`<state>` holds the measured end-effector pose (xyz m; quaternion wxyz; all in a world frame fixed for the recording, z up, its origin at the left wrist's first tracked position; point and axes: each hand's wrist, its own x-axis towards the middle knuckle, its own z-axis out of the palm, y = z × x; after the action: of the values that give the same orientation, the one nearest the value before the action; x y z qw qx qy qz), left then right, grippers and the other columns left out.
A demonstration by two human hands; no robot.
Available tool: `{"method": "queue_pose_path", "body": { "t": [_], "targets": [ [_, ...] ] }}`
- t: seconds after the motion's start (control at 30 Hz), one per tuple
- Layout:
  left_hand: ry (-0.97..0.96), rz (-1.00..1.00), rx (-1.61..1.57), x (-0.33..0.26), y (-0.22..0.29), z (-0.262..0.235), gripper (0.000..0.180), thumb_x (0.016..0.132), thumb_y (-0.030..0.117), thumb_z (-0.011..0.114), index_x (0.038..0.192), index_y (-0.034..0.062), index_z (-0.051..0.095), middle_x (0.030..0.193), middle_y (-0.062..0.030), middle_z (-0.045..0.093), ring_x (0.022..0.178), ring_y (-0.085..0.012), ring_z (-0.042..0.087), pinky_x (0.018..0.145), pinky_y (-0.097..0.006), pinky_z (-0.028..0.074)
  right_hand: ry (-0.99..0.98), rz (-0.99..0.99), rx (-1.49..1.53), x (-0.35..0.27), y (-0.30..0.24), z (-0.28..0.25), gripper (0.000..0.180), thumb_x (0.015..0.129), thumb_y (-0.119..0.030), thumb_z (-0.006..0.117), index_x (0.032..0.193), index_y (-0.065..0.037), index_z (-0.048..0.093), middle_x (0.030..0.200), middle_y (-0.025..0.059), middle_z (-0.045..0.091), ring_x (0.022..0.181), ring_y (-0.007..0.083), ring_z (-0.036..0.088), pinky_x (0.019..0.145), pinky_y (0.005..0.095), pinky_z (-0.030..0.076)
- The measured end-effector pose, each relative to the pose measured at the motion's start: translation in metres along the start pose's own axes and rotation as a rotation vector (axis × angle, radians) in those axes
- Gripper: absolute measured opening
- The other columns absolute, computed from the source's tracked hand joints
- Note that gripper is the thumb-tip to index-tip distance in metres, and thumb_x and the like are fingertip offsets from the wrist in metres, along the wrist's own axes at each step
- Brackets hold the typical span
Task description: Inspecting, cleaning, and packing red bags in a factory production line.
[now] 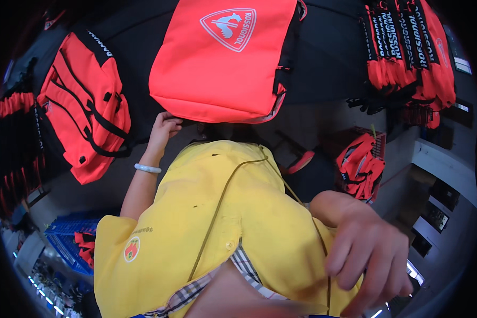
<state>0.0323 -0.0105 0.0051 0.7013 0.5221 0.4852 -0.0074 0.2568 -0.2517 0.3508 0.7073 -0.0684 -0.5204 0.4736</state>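
Observation:
My left hand (163, 130), with a pale bangle (147, 168) on its wrist, reaches forward to the lower left corner of a large red bag (222, 58) with a white shield emblem. Its fingers are curled at the edge of the black table (328, 74), and I cannot see whether they grip anything. Close to the camera at lower right, my right hand (368, 254) hangs with fingers apart and holds nothing. It is just beside my yellow shirt (217, 222).
A red backpack with black straps (85, 116) lies at the left of the table. A pile of red bags with black bands (408, 47) sits at the upper right. Another red bag (360, 164) rests lower at the right. A blue crate (69, 233) stands at lower left.

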Motion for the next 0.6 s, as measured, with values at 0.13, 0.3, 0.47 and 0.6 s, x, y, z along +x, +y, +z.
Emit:
{"method": "queue_pose_path", "body": {
  "t": [0.13, 0.3, 0.47, 0.6],
  "targets": [
    [-0.021, 0.011, -0.275, 0.006, 0.021, 0.007, 0.047, 0.083, 0.005, 0.049, 0.128, 0.0061, 0.039, 0.115, -0.0099, 0.060, 0.098, -0.0175, 0.061, 0.088, -0.034, 0.047, 0.238, -0.374, -0.161, -0.061, 0.017, -0.030, 0.038, 0.100, -0.031, 0.046, 0.078, -0.002, 0.060, 0.068, 0.0106, 0.060, 0.046, 0.0158, 0.048, 0.047, 0.0269, 0.037],
    [-0.084, 0.028, -0.778, 0.019, 0.019, -0.011, 0.032, 0.092, 0.019, 0.053, 0.121, 0.0052, 0.049, 0.122, -0.0125, 0.055, 0.104, -0.0219, 0.058, 0.091, -0.039, 0.046, 1.398, 0.603, -0.609, -0.159, 0.058, -0.093, 0.033, 0.101, -0.034, 0.047, 0.090, -0.004, 0.058, 0.086, 0.0081, 0.064, 0.060, 0.0101, 0.049, 0.057, 0.0217, 0.039],
    [0.003, 0.007, -0.871, -0.003, 0.080, 0.013, 0.024, 0.094, 0.024, 0.057, 0.113, 0.0089, 0.057, 0.098, -0.0016, 0.064, 0.084, -0.0144, 0.062, 0.076, -0.028, 0.053, 1.411, 0.732, 0.175, -0.204, 0.121, -0.124, 0.060, 0.097, -0.055, 0.043, 0.126, -0.004, 0.051, 0.119, 0.0110, 0.061, 0.111, 0.0235, 0.059, 0.079, 0.0302, 0.050],
    [-0.271, 0.045, -1.044, -0.031, 0.119, 0.029, 0.023, 0.092, 0.021, 0.059, 0.111, 0.0087, 0.059, 0.100, -0.0013, 0.068, 0.081, -0.0135, 0.066, 0.067, -0.025, 0.054, 1.369, 0.557, 0.483, -0.167, 0.137, -0.143, 0.060, 0.094, -0.049, 0.054, 0.136, -0.008, 0.044, 0.128, 0.0120, 0.056, 0.122, 0.0280, 0.051, 0.100, 0.0434, 0.043]
  ]
}}
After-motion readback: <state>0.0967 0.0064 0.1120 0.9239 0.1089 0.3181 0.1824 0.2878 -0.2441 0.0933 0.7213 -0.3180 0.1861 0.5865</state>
